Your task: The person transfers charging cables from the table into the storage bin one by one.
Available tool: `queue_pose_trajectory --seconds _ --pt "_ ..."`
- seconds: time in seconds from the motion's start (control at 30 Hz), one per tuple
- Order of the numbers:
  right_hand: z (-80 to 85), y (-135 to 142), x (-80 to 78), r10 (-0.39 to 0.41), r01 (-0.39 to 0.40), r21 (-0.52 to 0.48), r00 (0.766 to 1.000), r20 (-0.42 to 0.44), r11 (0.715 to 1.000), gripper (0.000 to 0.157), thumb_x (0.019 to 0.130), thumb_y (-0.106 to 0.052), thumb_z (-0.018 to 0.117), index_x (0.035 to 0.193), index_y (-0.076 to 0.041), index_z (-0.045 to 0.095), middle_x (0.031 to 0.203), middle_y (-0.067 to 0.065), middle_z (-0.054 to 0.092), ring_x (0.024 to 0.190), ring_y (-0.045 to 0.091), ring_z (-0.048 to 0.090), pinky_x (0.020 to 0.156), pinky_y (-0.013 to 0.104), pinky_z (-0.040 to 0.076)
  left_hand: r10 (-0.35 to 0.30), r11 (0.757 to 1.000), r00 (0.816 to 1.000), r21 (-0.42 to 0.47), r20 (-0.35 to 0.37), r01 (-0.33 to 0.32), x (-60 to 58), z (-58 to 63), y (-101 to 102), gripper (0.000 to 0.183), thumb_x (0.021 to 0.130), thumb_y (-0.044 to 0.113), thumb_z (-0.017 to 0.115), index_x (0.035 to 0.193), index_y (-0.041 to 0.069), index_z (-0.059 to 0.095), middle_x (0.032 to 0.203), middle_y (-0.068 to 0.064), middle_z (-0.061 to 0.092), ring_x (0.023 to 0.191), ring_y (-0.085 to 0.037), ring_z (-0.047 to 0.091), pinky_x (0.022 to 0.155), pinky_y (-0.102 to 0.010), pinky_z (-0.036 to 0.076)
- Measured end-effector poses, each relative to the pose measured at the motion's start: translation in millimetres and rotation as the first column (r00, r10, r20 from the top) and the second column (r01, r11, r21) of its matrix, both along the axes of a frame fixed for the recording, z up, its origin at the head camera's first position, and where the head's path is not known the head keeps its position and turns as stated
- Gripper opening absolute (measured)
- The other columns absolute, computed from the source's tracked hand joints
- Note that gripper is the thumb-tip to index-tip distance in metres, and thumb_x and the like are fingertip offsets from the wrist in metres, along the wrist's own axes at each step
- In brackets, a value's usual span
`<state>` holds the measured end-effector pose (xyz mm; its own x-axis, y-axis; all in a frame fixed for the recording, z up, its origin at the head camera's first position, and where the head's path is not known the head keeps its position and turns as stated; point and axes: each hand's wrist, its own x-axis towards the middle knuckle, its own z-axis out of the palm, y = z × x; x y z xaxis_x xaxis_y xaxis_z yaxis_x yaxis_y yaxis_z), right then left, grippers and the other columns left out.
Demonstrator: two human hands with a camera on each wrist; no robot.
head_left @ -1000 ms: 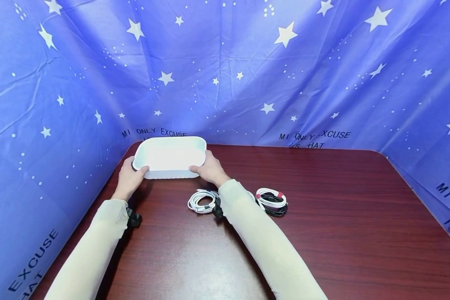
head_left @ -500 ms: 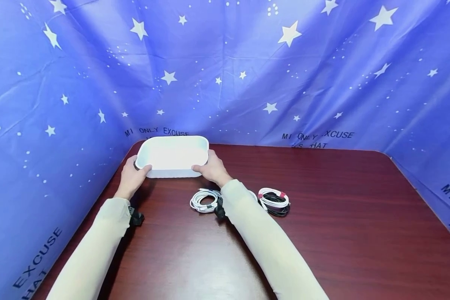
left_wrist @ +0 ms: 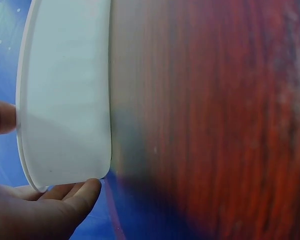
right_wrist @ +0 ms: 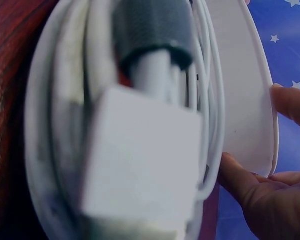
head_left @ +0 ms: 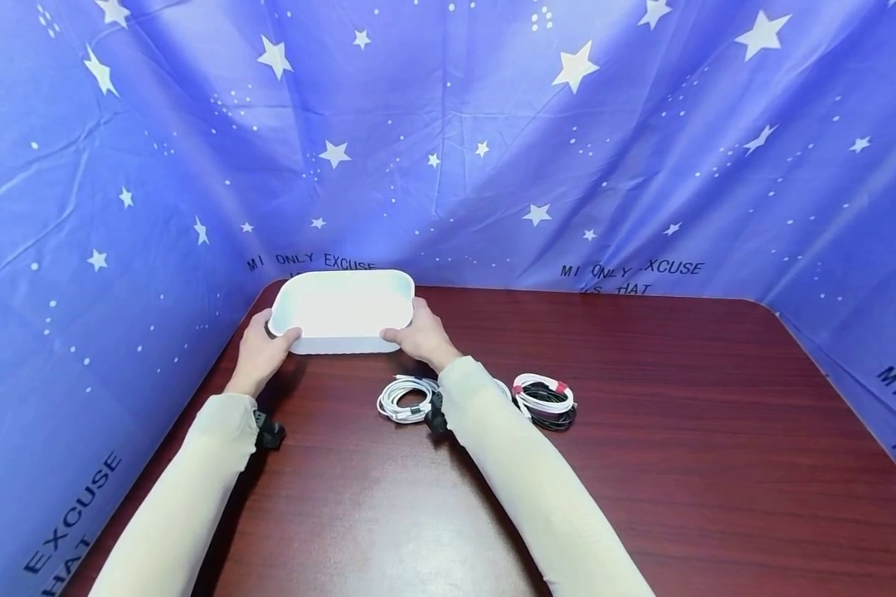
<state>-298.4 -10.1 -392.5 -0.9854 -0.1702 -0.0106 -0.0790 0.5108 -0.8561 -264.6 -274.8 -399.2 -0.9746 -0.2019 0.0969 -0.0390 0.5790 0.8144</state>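
Note:
A white rectangular tub (head_left: 343, 307) with rounded corners stands at the far left of the table, its inside facing up. My left hand (head_left: 263, 350) grips its left end, thumb over the near rim and fingers along the end wall. At the opposite end my right hand (head_left: 423, 333) holds it the same way, thumb on the front rim. In the left wrist view the tub's side wall (left_wrist: 67, 95) runs down close to the table top. Coiled white cable (right_wrist: 45, 125) fills much of the right wrist view, its white plug (right_wrist: 142, 160) blurred near the lens.
Below my right wrist lies a coil of white cable (head_left: 401, 401) with a dark tie. Right of that forearm are a white coil with red ties (head_left: 541, 383) and a black coil (head_left: 556, 420). A blue star-print curtain (head_left: 448, 141) borders the dark red wooden table (head_left: 679, 414).
The whole head view shifted slightly between the first frame and now. Both hands keep their hold on the tub, which stays in place on the table.

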Motion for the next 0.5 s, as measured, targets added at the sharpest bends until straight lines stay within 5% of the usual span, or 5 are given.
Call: queue_pose_trajectory --seconds 0.5 --pt "0.4 2.9 2.7 -0.013 0.013 -0.025 1.0 0.002 1.0 0.071 0.079 -0.021 0.077 0.136 -0.003 0.039 0.123 0.013 0.056 0.11 0.025 0.054 0.097 0.037 0.042 -0.018 1.0 1.0 -0.009 -0.012 0.018 0.3 -2.5 -0.3 0.07 0.091 0.023 0.062 0.143 -0.008 0.028 0.141 -0.029 0.037 0.127 -0.038 0.039 0.107 -0.05 0.031"
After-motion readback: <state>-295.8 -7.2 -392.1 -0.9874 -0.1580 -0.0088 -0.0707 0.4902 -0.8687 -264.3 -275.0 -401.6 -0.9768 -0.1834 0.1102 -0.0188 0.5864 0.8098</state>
